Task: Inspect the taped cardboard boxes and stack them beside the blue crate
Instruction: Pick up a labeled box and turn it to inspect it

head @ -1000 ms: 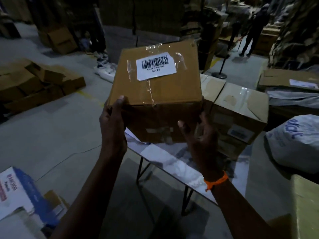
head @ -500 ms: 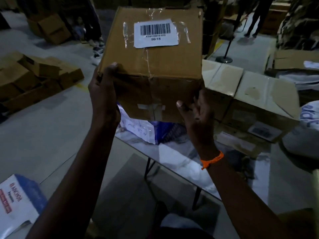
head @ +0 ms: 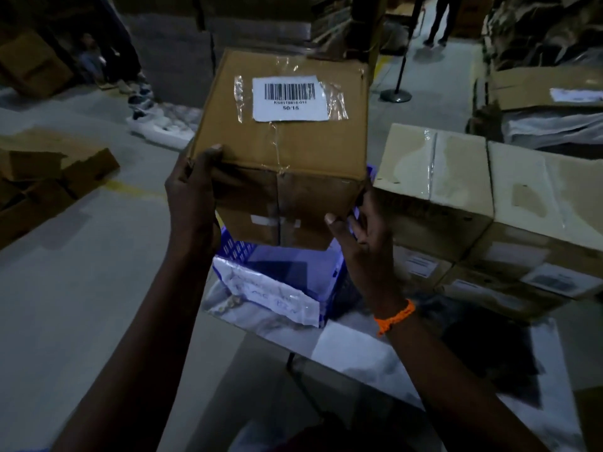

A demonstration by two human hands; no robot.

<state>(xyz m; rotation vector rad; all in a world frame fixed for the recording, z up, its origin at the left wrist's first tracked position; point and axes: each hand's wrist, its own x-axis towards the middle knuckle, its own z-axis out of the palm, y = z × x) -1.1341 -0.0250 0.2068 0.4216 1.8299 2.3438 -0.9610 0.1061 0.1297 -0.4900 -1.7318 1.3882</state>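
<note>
Brown taped cardboard box (head: 280, 151) held above blue plastic crate (head: 277, 265); left hand (head: 192, 194) and right hand (head: 362, 236) fingers curled round its lower corners. Taped cartons (head: 434, 177) already stacked right of crate; this one not yet placed.

The held cardboard box (head: 280, 151) hides the far part of the blue crate (head: 233, 247). Handwriting on the crate's paper note (head: 270, 293) is unreadable. At top right, the frame edge cuts a standing person (head: 442, 17) above the legs.
</note>
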